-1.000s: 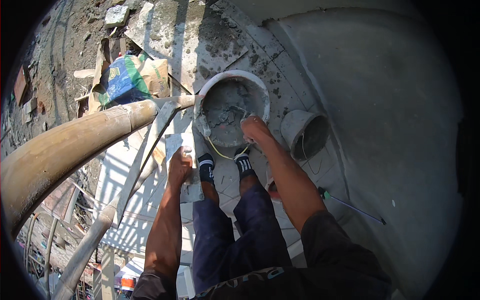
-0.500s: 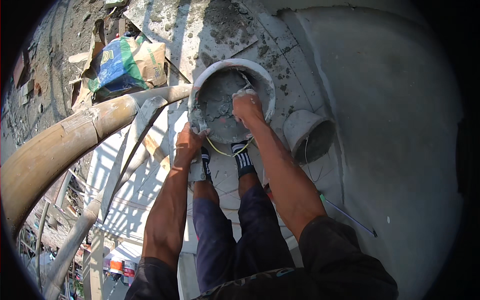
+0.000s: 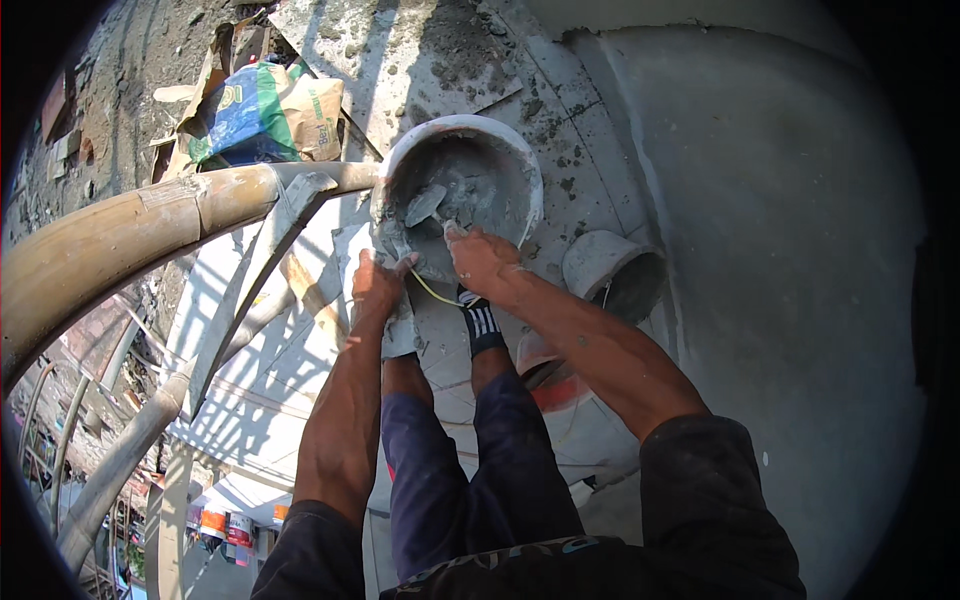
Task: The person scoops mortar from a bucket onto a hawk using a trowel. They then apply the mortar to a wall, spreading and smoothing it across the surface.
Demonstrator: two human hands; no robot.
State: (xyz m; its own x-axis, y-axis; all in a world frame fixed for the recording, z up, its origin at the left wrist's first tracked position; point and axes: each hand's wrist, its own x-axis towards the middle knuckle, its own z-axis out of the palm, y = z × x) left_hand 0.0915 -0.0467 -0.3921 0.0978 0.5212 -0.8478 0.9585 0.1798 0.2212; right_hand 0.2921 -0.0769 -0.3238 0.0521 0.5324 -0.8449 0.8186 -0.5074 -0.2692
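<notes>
A round bucket (image 3: 535, 170) with a pale, crusted rim holds wet grey mortar (image 3: 485, 205). My right hand (image 3: 482, 262) is closed around the handle of a trowel (image 3: 426, 204); its mortar-coated blade lies inside the bucket, toward the left wall. At the bucket's near left side, my left hand (image 3: 378, 285) grips a flat, mortar-smeared board (image 3: 403, 330), its thumb pointing toward the rim. A thin yellow-green handle (image 3: 432, 290) hangs from the bucket's near side, above my feet.
Bamboo poles (image 3: 130, 235) cross the left side. A torn paper sack (image 3: 265, 115) lies beyond them. To the right, a grey bucket (image 3: 610, 275) lies tilted beside a smooth grey surface (image 3: 790, 230). A red-marked container (image 3: 555, 385) is partly under my right forearm.
My right hand has drawn nearer and slightly left, bringing the trowel from the bucket's far right to its left part. More of the board in my left hand shows now.
</notes>
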